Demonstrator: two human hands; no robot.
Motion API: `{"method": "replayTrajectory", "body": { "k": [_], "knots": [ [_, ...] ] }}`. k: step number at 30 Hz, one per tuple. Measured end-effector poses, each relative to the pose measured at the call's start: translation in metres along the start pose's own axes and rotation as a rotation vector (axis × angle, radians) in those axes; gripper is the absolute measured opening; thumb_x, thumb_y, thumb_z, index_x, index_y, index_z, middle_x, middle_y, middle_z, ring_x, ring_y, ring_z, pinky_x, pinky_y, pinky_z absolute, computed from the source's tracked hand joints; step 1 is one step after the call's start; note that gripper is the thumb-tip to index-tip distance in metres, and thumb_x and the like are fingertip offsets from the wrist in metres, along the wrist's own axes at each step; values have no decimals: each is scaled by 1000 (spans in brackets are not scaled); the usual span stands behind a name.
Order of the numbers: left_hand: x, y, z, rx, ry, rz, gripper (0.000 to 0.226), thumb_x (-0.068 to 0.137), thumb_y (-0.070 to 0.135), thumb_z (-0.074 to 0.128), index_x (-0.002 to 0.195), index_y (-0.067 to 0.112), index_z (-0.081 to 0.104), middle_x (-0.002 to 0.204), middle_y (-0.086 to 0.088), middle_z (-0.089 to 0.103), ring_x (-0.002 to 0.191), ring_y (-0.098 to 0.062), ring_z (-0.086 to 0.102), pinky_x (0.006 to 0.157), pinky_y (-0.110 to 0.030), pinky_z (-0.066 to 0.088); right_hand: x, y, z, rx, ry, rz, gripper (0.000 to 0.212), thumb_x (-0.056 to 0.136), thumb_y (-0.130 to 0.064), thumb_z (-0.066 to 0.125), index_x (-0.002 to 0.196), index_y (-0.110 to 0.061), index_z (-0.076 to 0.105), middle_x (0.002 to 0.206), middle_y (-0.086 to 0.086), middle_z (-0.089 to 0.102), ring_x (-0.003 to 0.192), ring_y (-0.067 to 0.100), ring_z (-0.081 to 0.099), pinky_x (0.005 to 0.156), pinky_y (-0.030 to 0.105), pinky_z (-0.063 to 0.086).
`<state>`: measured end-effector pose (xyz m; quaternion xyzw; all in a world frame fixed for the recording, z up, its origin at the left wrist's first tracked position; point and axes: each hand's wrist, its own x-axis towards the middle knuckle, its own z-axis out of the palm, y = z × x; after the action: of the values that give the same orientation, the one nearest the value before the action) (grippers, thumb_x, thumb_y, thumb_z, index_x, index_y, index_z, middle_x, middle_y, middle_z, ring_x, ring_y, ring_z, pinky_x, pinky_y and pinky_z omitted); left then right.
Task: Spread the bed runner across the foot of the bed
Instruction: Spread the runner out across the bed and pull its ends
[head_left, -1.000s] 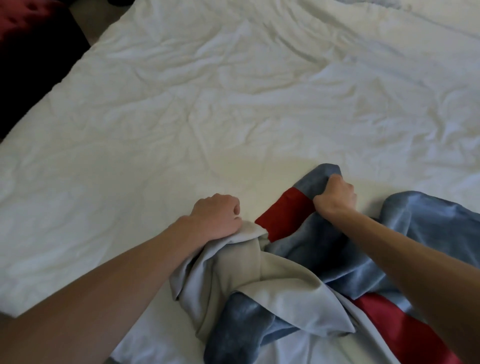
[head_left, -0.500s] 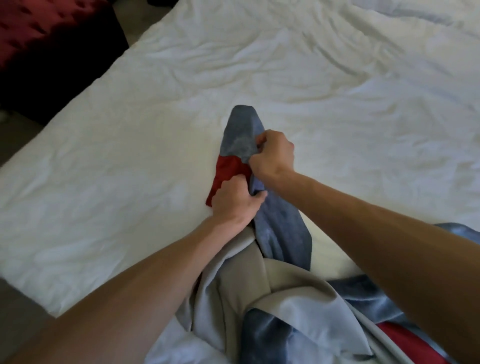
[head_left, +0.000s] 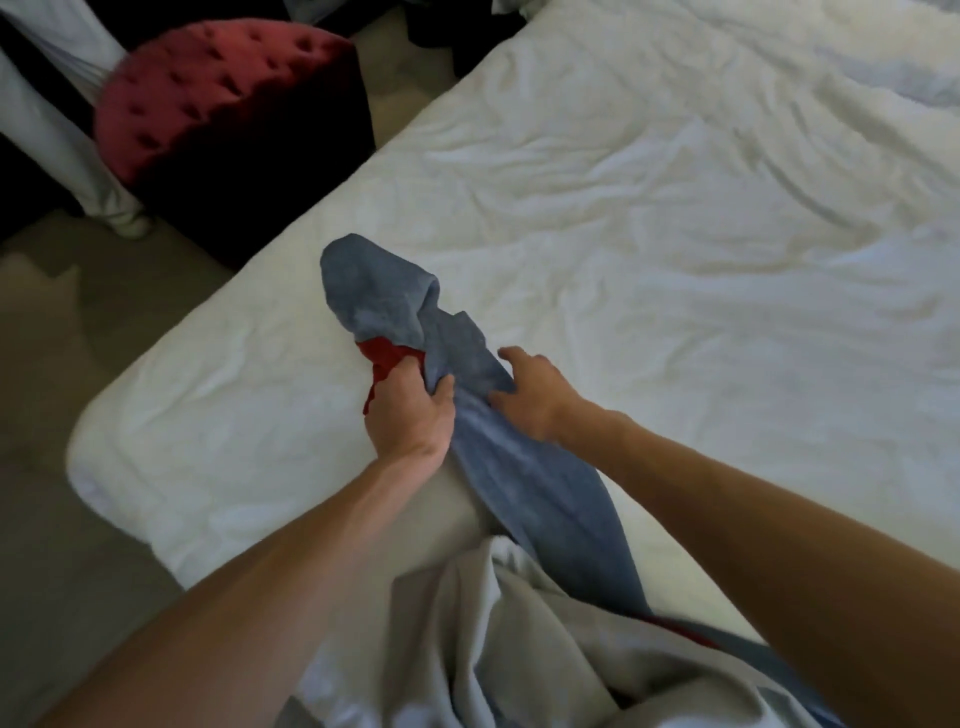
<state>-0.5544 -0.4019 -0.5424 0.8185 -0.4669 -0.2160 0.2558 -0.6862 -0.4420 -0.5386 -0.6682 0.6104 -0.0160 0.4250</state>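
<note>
- Plainly, the bed runner (head_left: 519, 467) is behaving as a soft, limp cloth. It is sagging into a twisted rope of blue plush with a red band and a pale grey lining, so it is probably light, floppy and unable to hold any shape by itself.
- It is lying bunched on the white bed (head_left: 675, 260) near the corner at the person's left. Its free blue end is pointing toward the red tufted ottoman (head_left: 218, 88), while the rest is trailing back into a heap of grey lining at the bottom of the view.
- The end edge and its corners are looking like the best hold, one in each hand, since a grip on the bunched middle is likely leaving the twist in place.
- The left hand (head_left: 410, 415) is clamping the gathered cloth, fingers and thumb curling round it where the red band is showing.
- The right hand (head_left: 535, 395) is lying just beside it with fingers loosely spread, thumb and fingertips touching the blue plush without closing on it.
- The two hands are sitting close together, with only the rope of cloth between them.
</note>
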Motion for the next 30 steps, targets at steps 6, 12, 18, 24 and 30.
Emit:
{"method": "replayTrajectory", "body": {
  "k": [6,12,18,24,30],
  "knots": [
    [59,-35,-33,-22,8,21,17,88,30,64,91,14,59,90,-5,69,81,-25,65,69,-30,47,36,-51,25,-12,-12,-75,43,92,-31,51,131,-14,44,122,10,58,105,28,55,89,38,46],
    [127,-64,-70,-9,26,34,19,89,30,63,93,12,59,92,-4,66,78,-19,57,66,-29,39,84,-116,46,3,69,-38,36,91,-26,53,124,-13,48,115,10,61,102,29,57,92,45,47],
    [197,-90,-118,-9,81,-14,20,89,30,62,87,11,56,88,-6,65,82,-28,62,74,-43,51,130,-192,63,33,152,-107,35,90,-15,48,125,-14,50,112,10,64,102,30,58,93,45,46],
    [251,-126,-169,-46,72,67,16,89,15,62,95,0,60,84,-4,60,76,-18,57,66,-25,41,159,-252,90,65,101,-220,38,91,-20,49,129,-15,48,118,10,63,107,28,58,95,42,46],
    [255,-163,-154,-13,-9,19,12,90,16,60,95,5,57,86,-10,62,78,-24,60,68,-33,44,162,-234,120,-86,21,-189,52,94,-40,47,140,-21,34,127,11,53,113,31,53,99,48,42]
  ]
}}
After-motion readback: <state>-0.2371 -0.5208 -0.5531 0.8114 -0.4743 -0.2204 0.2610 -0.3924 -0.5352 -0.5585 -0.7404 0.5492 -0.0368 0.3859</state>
